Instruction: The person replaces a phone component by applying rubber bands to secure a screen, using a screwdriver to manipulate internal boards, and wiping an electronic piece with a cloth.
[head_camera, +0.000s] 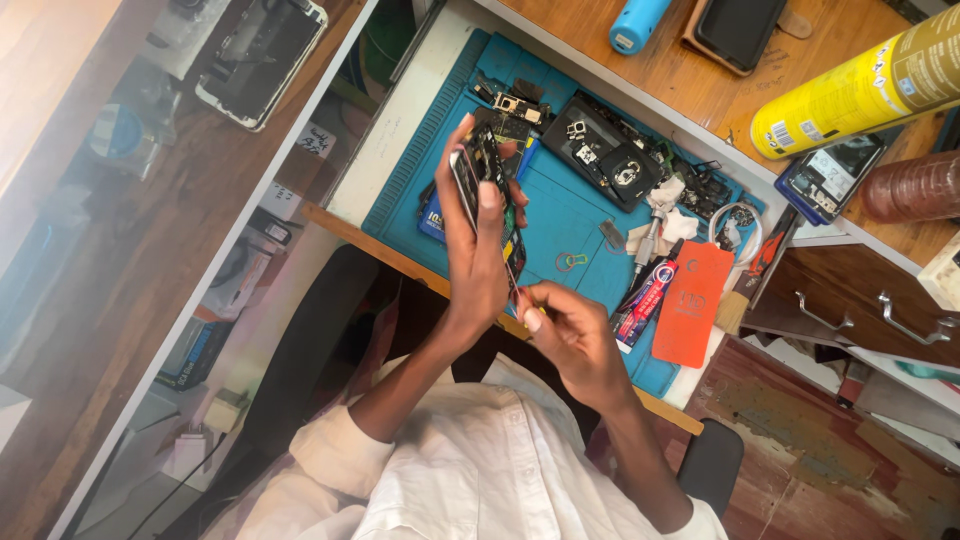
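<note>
1. Two hands are raised above the blue work mat on the counter.
2. Left hand: its fingers are clamped on an opened phone, held upright on edge over the mat.
3. Right hand: fingers pinched together on a thin tool whose tip meets the phone's lower end.
4. On the mat lie a second dismantled phone, a glue tube and an orange card.
5. A yellow spray can lies on the wooden shelf beyond the mat.
</note>
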